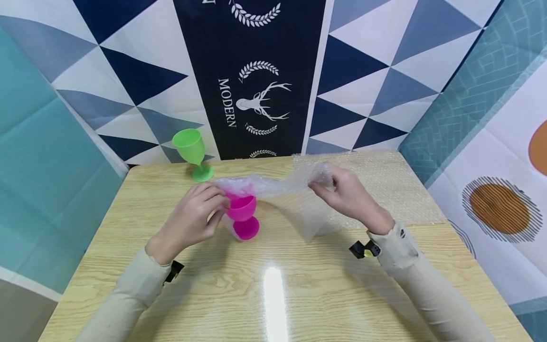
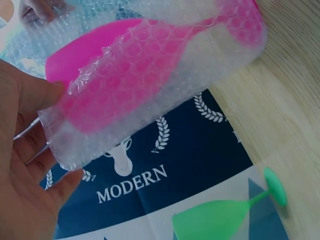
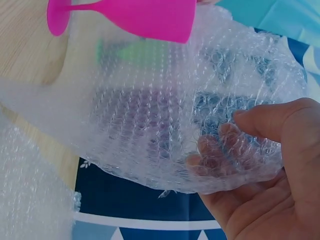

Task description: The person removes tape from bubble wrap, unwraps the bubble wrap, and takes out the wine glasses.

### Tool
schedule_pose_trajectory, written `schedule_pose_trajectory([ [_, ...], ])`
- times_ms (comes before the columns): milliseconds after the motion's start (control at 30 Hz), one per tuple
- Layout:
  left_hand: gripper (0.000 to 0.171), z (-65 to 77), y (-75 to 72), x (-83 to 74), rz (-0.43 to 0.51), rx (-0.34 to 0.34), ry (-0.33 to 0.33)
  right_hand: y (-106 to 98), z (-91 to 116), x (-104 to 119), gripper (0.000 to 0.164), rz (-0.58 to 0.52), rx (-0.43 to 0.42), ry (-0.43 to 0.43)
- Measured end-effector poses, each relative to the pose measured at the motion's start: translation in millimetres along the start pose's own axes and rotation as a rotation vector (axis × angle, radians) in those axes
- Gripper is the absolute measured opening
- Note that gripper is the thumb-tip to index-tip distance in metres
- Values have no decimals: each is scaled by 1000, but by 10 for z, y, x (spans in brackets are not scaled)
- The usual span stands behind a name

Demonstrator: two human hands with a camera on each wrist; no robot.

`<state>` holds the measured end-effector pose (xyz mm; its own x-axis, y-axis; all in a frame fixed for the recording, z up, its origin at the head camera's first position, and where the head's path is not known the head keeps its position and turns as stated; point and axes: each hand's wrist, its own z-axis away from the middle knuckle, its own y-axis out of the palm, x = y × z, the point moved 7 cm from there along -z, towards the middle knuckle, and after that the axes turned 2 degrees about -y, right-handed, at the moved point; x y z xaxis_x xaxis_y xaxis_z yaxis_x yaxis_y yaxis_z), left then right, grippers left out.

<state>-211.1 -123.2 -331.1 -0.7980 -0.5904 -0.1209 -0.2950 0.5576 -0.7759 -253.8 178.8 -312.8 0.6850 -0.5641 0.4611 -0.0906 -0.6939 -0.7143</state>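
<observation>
A pink plastic goblet [image 1: 242, 209] stands on the table, partly wrapped in bubble wrap [image 3: 145, 115]. My left hand [image 1: 194, 216] grips it at the cup's rim. In the left wrist view the thumb [image 2: 42, 95] presses near the rim, while the fingers reach behind the wrap. The goblet's far side shows pink through the bubbles. To the right, my right hand [image 1: 342, 190] pinches the sheet's free end between thumb and fingers, holding it stretched out from the goblet. Through the clear film, those fingertips [image 3: 210, 145] show in the right wrist view.
A green goblet [image 1: 191, 147] stands upright at the back left of the wooden table [image 1: 213, 294]. More bubble wrap [image 1: 384, 185] lies flat at the back right. A patterned cloth [image 1: 265, 57] hangs behind the table's far edge.
</observation>
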Motion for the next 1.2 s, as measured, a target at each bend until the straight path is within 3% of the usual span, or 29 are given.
schedule_pose_trajectory([
  [300,12,69,-60,31,61,-13,18,-92,54,-156,9,24,-33,99],
  [467,22,105,-109,50,65,-34,11,-118,82,-223,8,29,-52,144],
  [633,36,124,-180,53,32,-143,15,-129,84,-234,10,18,-67,162],
  [833,32,113,-266,97,-16,-291,-40,-116,64,-210,11,6,-76,144],
  [1000,40,109,-213,178,-29,-233,-117,-104,57,-201,10,6,-76,137],
  [1200,50,117,-94,218,-68,-128,-121,-91,46,-198,10,6,-73,124],
])
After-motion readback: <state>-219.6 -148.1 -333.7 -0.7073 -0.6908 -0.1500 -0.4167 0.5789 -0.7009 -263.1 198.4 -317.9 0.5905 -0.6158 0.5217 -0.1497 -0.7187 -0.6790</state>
